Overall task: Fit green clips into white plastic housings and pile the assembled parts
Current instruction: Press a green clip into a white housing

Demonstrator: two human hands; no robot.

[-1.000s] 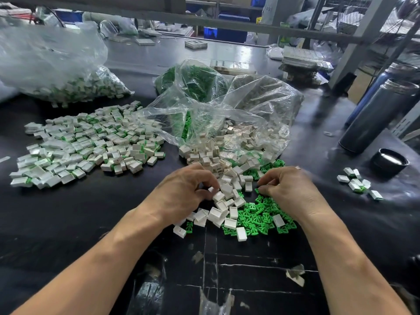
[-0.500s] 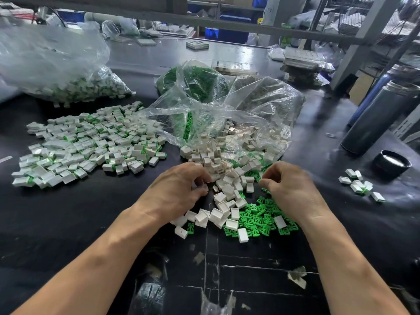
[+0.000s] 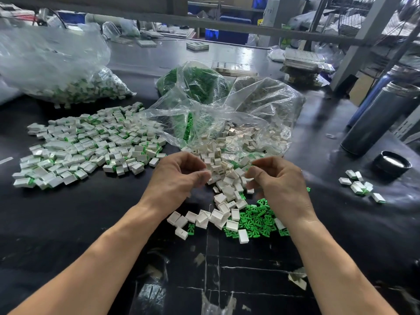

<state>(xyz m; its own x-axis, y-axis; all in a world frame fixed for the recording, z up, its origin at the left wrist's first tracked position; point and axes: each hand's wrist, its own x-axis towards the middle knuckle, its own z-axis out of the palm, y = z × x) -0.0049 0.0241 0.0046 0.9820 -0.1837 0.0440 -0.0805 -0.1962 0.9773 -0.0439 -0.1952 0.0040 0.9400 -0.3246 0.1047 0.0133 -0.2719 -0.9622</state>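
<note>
Both hands raised just above the loose parts, near centre of the bench. Left hand [image 3: 179, 176]: fingers curled inward, tips bunched against the thumb; whatever it pinches is hidden, so I cannot tell what, if anything, it holds. Right hand [image 3: 278, 180]: fingers likewise curled with thumb and forefinger drawn together toward the left hand; a fleck of green shows at the fingertips, but the grip itself cannot be confirmed. Directly between and beyond the hands: heap of empty white housings [image 3: 223, 178] spilling from the mouth of a clear plastic bag [image 3: 256, 110]. Near side of the right hand: scatter of loose green clips [image 3: 256, 218] with several white housings lying on and beside them. Behind the clear bag, a second bag of green clips [image 3: 193, 81]. Left of the hands, well apart: broad pile of assembled parts [image 3: 86, 144], white with green showing at the edges; farther left, a bag of assembled parts [image 3: 68, 87]. Small group of assembled parts [image 3: 361, 186] at the right. Far right: dark cylindrical flask [image 3: 377, 119] tilted in view, with its black lid [image 3: 392, 163] near it. No legible writing or brand marks. Surface: glossy black worktable [image 3: 68, 223], scuffed, with white lines and torn tape scraps near edge. Room: grey metal racking [image 3: 261, 28], blue bins [image 3: 227, 36], stacked trays far side.
</note>
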